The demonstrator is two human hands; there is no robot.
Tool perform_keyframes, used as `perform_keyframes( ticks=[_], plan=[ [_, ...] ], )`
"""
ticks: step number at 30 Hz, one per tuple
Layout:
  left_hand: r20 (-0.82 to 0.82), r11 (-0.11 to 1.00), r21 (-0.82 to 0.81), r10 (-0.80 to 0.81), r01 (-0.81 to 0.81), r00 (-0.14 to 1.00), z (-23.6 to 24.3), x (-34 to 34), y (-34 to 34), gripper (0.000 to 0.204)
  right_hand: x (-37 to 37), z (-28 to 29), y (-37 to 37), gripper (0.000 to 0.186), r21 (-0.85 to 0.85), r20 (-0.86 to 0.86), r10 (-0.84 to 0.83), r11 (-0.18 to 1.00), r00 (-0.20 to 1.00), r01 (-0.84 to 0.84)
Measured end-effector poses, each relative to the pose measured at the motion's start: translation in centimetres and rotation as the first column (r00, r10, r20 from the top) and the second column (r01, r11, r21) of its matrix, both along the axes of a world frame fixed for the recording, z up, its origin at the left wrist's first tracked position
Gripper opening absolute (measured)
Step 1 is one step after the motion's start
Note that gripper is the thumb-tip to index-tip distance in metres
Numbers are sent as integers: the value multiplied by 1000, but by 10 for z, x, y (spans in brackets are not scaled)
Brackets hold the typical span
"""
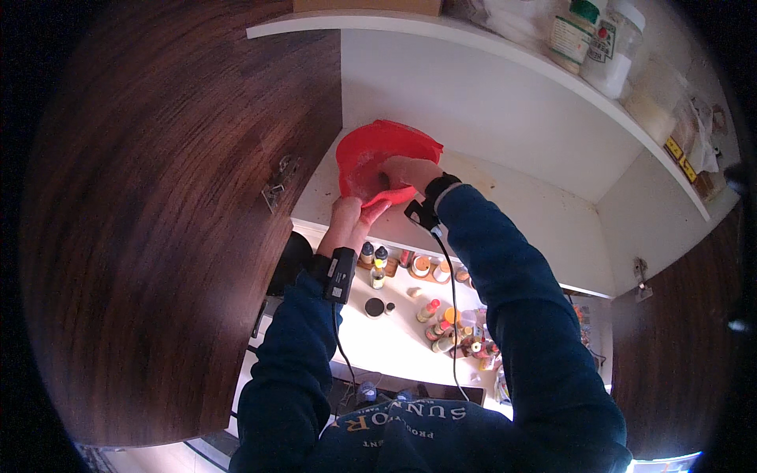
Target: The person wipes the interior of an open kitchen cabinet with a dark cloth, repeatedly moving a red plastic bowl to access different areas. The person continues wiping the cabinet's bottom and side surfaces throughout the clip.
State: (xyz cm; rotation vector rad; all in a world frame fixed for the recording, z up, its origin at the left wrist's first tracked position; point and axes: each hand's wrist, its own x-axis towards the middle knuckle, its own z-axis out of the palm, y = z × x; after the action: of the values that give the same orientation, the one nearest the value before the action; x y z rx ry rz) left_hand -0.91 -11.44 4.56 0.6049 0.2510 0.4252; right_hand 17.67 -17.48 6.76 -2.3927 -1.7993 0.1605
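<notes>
A red plastic container (389,139) with a wide, shallow mouth is tilted toward me at the left of the white cupboard shelf (512,201). My left hand (352,213) grips its near lower rim, fingers underneath. My right hand (402,175) reaches inside it with fingers curled down; whatever they hold is hidden. Pale residue marks the container's inside. Each forearm carries a black strapped device with a cable.
Dark wooden doors (150,229) flank the cupboard. An upper shelf (457,31) holds jars (611,59) and packets. Below lies a white counter (374,339) with several bottles (441,339), small jars and a dark round lid (374,306).
</notes>
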Motion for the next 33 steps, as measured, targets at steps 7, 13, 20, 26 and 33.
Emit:
perform_keyframes(
  ticks=[7, 13, 20, 26, 33],
  plan=[
    [33, 1000, -2, -2, 2, 999, -1, 8, 16, 53, 19, 45, 41, 38, 232, 80, -254, 945, 964, 229],
    [-2, 999, 30, 11, -10, 1000, -1, 10, 20, 50, 24, 78, 53, 36, 426, 43, -258, 879, 965, 216],
    [6, 998, -52, 19, -18, 1000, -4, 15, 22, 36, 13, 50, 52, 33, 143, -58, -228, 962, 972, 234],
    [-149, 987, -155, -62, 38, 987, -26, 7, 3, 35, 22, 33, 49, 35, 523, -142, -174, 822, 974, 223],
    [-85, 981, 52, -182, 187, 980, -24, 8, -15, 19, 20, 17, 41, 41, 670, -44, -165, 727, 985, 152]
  ],
)
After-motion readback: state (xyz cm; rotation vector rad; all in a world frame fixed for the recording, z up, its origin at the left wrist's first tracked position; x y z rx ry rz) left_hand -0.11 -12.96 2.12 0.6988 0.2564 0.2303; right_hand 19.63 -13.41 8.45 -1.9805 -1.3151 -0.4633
